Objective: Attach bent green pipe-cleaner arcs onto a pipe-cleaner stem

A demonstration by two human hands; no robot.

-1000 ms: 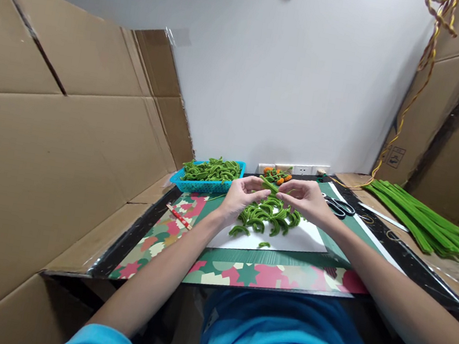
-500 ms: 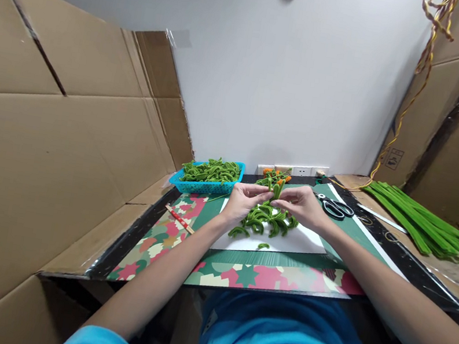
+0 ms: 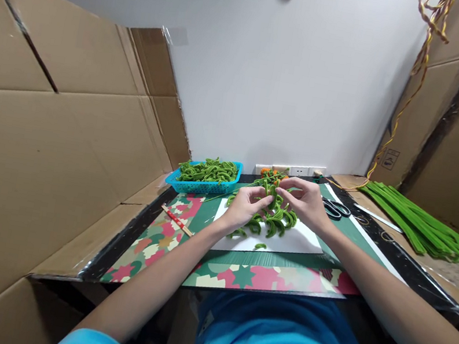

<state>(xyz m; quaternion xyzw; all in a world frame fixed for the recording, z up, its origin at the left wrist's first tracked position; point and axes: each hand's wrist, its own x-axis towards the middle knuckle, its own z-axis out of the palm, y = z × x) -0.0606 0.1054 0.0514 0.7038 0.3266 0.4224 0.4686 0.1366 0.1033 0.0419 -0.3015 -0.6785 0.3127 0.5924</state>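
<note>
My left hand (image 3: 245, 208) pinches a bent green pipe-cleaner piece (image 3: 274, 190) between thumb and fingers, above a white sheet (image 3: 287, 245). My right hand (image 3: 304, 202) comes in from the other side, its thumb and forefinger closed at the upper part of the same piece. Fingers hide some of it. Below both hands, curled green pipe-cleaner pieces (image 3: 275, 227) lie heaped on the sheet, and one small curl (image 3: 260, 246) rests apart near its front edge.
Behind to the left stands a blue basket (image 3: 203, 186) full of green pieces. Orange-and-green pieces (image 3: 271, 174) lie behind the hands. Black-handled scissors (image 3: 336, 209) and long green pipe cleaners (image 3: 415, 221) are to the right. A red stick (image 3: 177, 220) lies left; cardboard walls (image 3: 83, 153) flank the table.
My right hand's fingers have lifted and shifted on the green piece, with the hand raised slightly. My left hand has turned a little and dropped slightly. The view has shifted slightly.
</note>
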